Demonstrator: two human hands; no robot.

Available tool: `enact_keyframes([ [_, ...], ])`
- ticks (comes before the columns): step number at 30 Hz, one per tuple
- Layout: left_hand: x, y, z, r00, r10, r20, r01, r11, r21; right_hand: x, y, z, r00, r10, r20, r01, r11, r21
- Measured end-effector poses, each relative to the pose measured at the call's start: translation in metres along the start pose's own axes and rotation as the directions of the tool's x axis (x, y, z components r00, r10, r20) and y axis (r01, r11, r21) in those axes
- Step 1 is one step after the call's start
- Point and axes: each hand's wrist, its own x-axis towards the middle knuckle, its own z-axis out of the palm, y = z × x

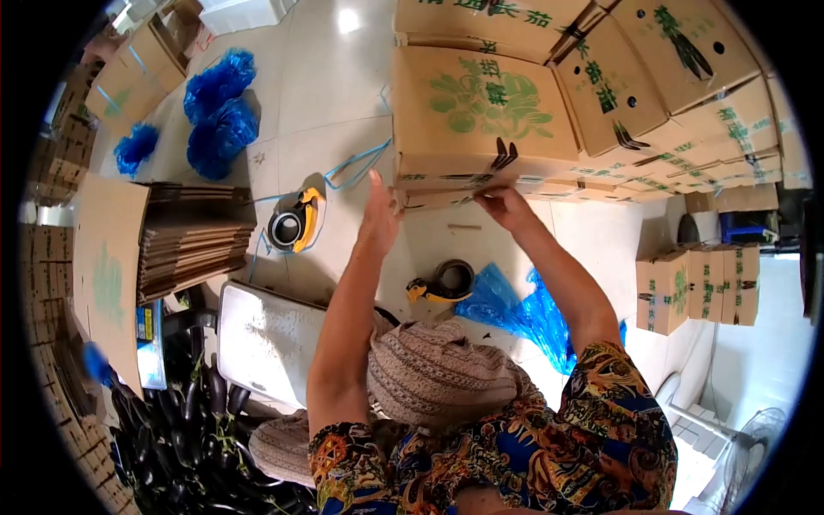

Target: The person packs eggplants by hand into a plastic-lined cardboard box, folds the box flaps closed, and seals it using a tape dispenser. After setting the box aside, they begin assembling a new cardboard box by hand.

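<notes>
A cardboard carton (468, 107) with a green vegetable print stands in front of me at the near-left end of a stack. My left hand (380, 215) is at its near left corner, thumb pointing up along the side and fingers curled against the card. At the lower part of the same carton's near side, my right hand (506, 209) has its fingers bent round an edge. Some fingertips are hidden. On the floor below lie two yellow-and-black tape dispensers, one (296, 221) left of my left hand and the other (445, 283) beneath my hands.
More printed cartons (687, 51) are stacked to the right. Flattened cartons (193, 253) and a pile of eggplants (189, 429) are on the left, beside a white-topped surface (266, 339). Blue plastic bags (223, 116) and blue plastic sheeting (524, 313) lie on the floor. A fan (755, 446) stands lower right.
</notes>
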Motion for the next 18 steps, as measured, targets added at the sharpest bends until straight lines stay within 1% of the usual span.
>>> enact_keyframes([
  [1,0.001,-0.010,-0.004,0.999,-0.044,-0.017,0.042,0.996,-0.085,-0.007,0.013,0.016,0.997,0.015,0.081,-0.018,0.999,0.041],
  [2,0.004,-0.019,-0.008,0.996,-0.086,-0.027,0.080,0.982,-0.169,-0.011,0.026,0.035,0.996,0.076,0.042,-0.078,0.995,0.057],
  [3,0.003,-0.020,-0.007,0.994,-0.097,0.047,0.105,0.968,-0.230,-0.007,0.037,0.045,0.997,0.065,0.038,-0.068,0.995,0.069],
  [6,0.012,-0.017,0.004,0.995,-0.032,0.099,0.057,0.965,-0.254,0.001,0.054,0.063,0.999,0.002,0.043,-0.006,0.995,0.099],
  [9,0.003,0.005,0.020,1.000,-0.006,-0.010,0.003,0.944,-0.329,0.009,0.059,0.072,0.998,-0.055,0.036,0.050,0.991,0.121],
  [10,0.007,0.006,0.020,1.000,0.009,-0.003,-0.009,0.953,-0.302,0.011,0.060,0.074,0.997,-0.066,0.031,0.061,0.990,0.129],
  [12,0.009,0.005,0.019,0.999,0.033,0.013,-0.029,0.968,-0.248,0.015,0.059,0.071,1.000,-0.025,0.009,0.024,0.992,0.124],
  [15,0.011,-0.011,0.003,0.999,0.026,0.021,-0.020,0.968,-0.250,0.013,0.056,0.081,0.999,0.011,-0.032,-0.008,0.995,0.099],
  [16,0.010,-0.014,0.002,0.999,0.035,0.022,-0.030,0.976,-0.217,0.009,0.056,0.082,0.998,0.017,-0.054,-0.012,0.997,0.081],
  [18,0.011,-0.022,0.004,0.999,0.049,0.014,-0.046,0.987,-0.155,0.006,0.058,0.083,1.000,0.013,-0.024,-0.012,0.999,0.037],
])
